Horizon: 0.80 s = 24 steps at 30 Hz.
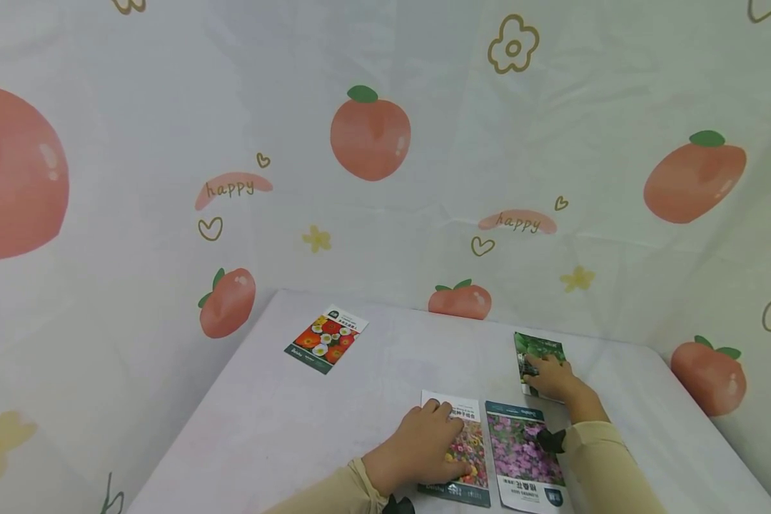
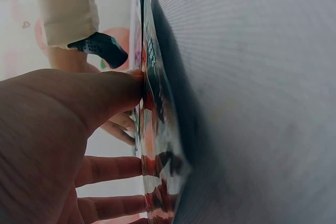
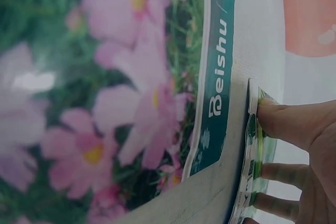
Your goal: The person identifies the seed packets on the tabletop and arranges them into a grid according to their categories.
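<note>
My left hand (image 1: 420, 444) rests its spread fingertips and thumb on a seed packet with mixed colourful flowers (image 1: 477, 457), and the left wrist view shows that packet (image 2: 157, 145) edge-on under straight fingers. Farther off to the right, my right hand (image 1: 552, 378) touches a green seed packet (image 1: 541, 345) lying flat, hiding part of its picture. In the right wrist view, the thumb and fingers (image 3: 286, 174) press on its surface. Between the hands lies a packet with pink-purple flowers (image 1: 523, 450), close beside the mixed-flower one, under the right wrist.
A packet with red, orange and white flowers (image 1: 326, 339) lies alone at the back left of the white table (image 1: 244, 414). Behind the table hangs a white cloth (image 1: 417, 235) printed with peaches. Black straps with small devices (image 1: 550, 440) sit on the wrists.
</note>
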Each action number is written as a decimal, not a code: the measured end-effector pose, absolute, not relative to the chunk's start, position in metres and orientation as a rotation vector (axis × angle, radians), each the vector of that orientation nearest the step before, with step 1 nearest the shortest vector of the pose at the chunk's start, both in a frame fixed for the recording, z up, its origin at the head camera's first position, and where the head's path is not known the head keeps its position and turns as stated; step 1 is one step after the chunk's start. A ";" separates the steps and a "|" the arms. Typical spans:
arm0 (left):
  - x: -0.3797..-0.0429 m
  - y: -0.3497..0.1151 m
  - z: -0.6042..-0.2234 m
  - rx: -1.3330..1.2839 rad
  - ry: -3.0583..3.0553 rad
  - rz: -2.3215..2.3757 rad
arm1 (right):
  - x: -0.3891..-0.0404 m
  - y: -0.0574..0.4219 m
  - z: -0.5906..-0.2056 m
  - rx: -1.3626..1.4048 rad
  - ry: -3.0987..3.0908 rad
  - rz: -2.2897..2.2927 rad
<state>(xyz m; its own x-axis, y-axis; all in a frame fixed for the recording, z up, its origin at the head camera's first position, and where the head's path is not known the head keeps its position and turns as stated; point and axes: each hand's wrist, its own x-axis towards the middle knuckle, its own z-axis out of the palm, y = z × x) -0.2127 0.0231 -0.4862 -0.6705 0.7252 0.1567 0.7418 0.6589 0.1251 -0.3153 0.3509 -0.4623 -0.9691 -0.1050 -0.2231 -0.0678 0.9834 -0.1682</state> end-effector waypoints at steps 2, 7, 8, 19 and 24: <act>-0.212 0.023 -0.486 -1.229 -2.779 -0.272 | -0.316 0.351 -0.463 -0.125 2.897 -0.234; -0.212 0.024 -0.486 -1.221 -2.776 -0.260 | -0.316 0.350 -0.462 -0.129 2.896 -0.238; -0.212 0.024 -0.486 -1.222 -2.775 -0.260 | -0.316 0.350 -0.461 -0.127 2.894 -0.242; -0.212 0.023 -0.486 -1.243 -2.744 -0.246 | -0.314 0.347 -0.461 -0.114 2.886 -0.272; -0.213 0.024 -0.489 -1.245 -2.740 -0.241 | -0.313 0.345 -0.460 -0.101 2.876 -0.298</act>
<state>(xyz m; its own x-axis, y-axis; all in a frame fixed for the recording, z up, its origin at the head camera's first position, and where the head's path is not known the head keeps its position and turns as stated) -0.2127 0.0236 -0.4885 -0.6535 0.7360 0.1767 0.7555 0.6484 0.0937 -0.3134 0.3447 -0.4596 -0.9669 -0.0937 -0.2372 -0.0431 0.9767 -0.2101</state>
